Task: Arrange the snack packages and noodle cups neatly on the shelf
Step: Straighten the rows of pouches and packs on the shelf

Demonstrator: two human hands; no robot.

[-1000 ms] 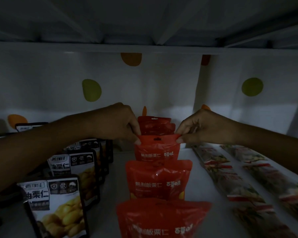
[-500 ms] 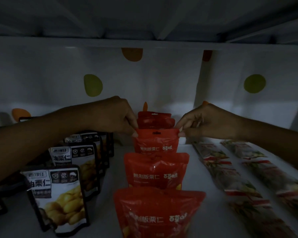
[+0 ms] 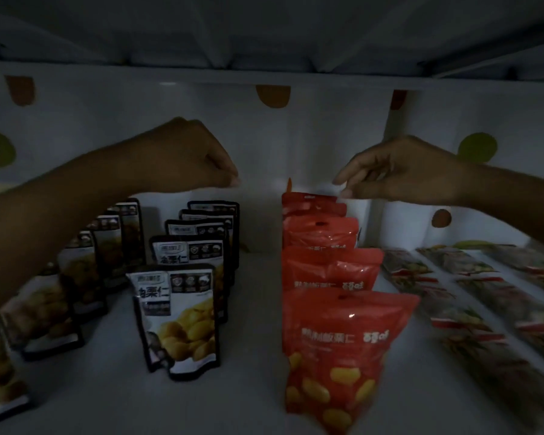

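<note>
Fingers (image 3: 225,171) of left hand (image 3: 186,155) curled, empty; of right hand (image 3: 402,171) relaxed, above red pouches (image 3: 330,271). Reads "栗仁" on black-and-white pouch (image 3: 176,315).

My head camera sits close, facing forward and slightly down onto the white shelf board (image 3: 258,312); the grey upper-shelf underside (image 3: 264,32) spans the frame's top.

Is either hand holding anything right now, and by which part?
Left hand holds nothing. Right hand fingertips sit at the rearmost red pouch top edge; a grip cannot be told.
</note>
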